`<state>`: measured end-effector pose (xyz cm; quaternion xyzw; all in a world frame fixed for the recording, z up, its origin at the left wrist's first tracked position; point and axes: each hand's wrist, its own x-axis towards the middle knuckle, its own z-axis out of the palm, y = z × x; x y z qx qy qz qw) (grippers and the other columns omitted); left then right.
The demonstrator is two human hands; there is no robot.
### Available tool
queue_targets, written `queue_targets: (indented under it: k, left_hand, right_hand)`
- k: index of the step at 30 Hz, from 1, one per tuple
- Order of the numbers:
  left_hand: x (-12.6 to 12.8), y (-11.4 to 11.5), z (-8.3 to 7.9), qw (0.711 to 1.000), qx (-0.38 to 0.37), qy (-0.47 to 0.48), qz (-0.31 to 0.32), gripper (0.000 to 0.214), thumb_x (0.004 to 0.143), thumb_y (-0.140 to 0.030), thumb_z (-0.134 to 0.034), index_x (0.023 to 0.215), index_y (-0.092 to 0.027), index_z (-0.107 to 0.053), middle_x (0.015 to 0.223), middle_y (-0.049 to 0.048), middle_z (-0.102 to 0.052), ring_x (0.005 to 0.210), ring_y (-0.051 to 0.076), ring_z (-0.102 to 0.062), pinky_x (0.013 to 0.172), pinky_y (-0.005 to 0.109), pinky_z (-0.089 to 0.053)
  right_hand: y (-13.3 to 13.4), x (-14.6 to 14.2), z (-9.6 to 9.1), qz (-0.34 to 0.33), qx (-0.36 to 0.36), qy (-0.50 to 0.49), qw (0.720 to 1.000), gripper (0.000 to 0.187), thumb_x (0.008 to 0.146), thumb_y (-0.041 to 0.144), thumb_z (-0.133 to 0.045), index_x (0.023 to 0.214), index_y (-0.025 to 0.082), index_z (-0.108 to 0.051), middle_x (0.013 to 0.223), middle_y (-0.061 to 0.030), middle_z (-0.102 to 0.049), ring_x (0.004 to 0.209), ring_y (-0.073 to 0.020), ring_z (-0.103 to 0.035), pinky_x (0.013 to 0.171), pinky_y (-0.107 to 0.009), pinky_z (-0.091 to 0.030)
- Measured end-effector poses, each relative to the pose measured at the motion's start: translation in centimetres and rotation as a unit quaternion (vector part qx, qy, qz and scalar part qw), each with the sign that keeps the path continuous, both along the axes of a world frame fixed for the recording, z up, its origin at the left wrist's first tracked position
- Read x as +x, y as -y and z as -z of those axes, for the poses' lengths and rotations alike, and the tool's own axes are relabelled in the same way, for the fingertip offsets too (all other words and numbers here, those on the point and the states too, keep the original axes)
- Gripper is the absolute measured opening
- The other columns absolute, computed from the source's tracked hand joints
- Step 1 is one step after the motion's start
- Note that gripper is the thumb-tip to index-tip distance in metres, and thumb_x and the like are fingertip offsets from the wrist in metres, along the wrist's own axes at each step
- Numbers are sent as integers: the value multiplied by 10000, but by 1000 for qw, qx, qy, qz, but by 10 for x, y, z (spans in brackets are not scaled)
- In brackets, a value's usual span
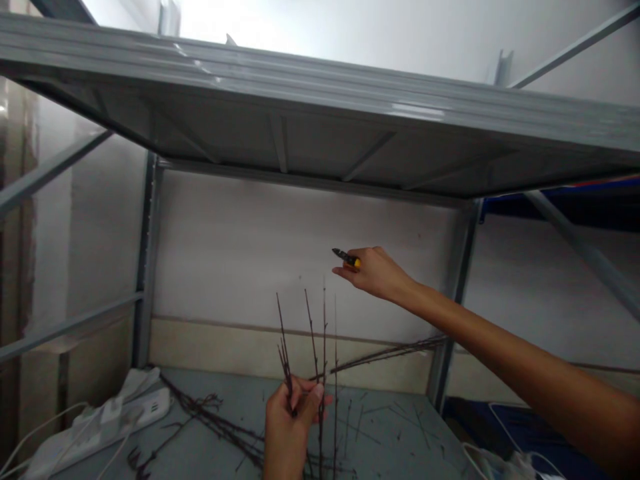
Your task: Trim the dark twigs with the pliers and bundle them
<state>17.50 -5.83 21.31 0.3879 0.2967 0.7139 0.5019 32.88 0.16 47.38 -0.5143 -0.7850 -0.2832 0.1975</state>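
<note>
Yellow-handled snips (346,257) held up beside bare twigs (313,337)

Thin, dark, knobbly twigs stand nearly upright in a loose bunch, tips fanning upward. Left hand (287,427) clenches the stems low down, coming up from the bottom of view just above a grey steel shelf (240,393). A longer twig (390,355) runs almost level to the right toward a shelf post; cannot tell if it belongs to the held bunch or only rests against it.

Right hand (374,273) is clenched around the snips, arm stretched across the view, hand up and right of the bunch, near the tips but not touching them. Yellow grip mostly buried in the fist; dark metal nose points left. Blades look closed, though too small to be sure. Nothing sits between them. At this moment, one hand holds the twigs up and the other holds the tool clear of them.

Loose twigs (220,433) lie tangled on the shelf, with short thin bits (380,413) scattered to the right. White power strip (100,427) sits at the shelf's left side, cables trailing off. Overhead is a painted steel upper shelf (280,100), ribbed underneath, carried on a slotted post (147,260), with a pale wall (280,253) behind.
</note>
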Motion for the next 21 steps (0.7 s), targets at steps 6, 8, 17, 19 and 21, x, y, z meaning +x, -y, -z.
queue_targets:
  k: [6,8,17,19,21]
  left_hand:
    - [-5,2,-3,999,12,-28,34,506,723,-429,-828,651,-221,-372,883,79,-710,806,311,-764,653,386,-617]
    - [-3,2,-2,998,14,-39,38,503,734,-416,-821,655,-221,-365,922,85,-711,802,300,-763,654,374,-613]
    - [14,-2,-8,997,44,-49,49,485,703,-461,-841,626,-205,-437,913,109,-734,811,290,-758,693,370,-618]
    - [19,-5,-20,998,46,-18,50,491,700,-462,-844,617,-201,-437,945,124,-746,904,317,-754,737,380,-626]
    - [23,-8,-37,996,37,9,75,489,688,-462,-853,639,-199,-444,1000,134,-742,954,347,-747,691,389,-641]
  right_hand:
    - [25,12,53,-85,-184,-299,933,420,778,580,-710,879,172,-714,692,-60,-712,519,-169,-638,455,-279,-462]
    - [32,10,75,-110,-220,-341,908,398,746,507,-761,943,165,-708,736,-65,-719,517,-163,-639,447,-275,-486]
    - [42,8,89,-179,-251,-432,848,174,783,339,-709,770,166,-687,586,-11,-641,498,-137,-600,458,-247,-475]
    - [42,10,88,-186,-259,-441,839,183,781,346,-707,759,169,-669,555,0,-623,476,-137,-586,439,-242,-453]
    - [42,11,89,-192,-264,-448,833,196,777,356,-709,750,170,-654,541,8,-609,463,-134,-571,433,-240,-440]
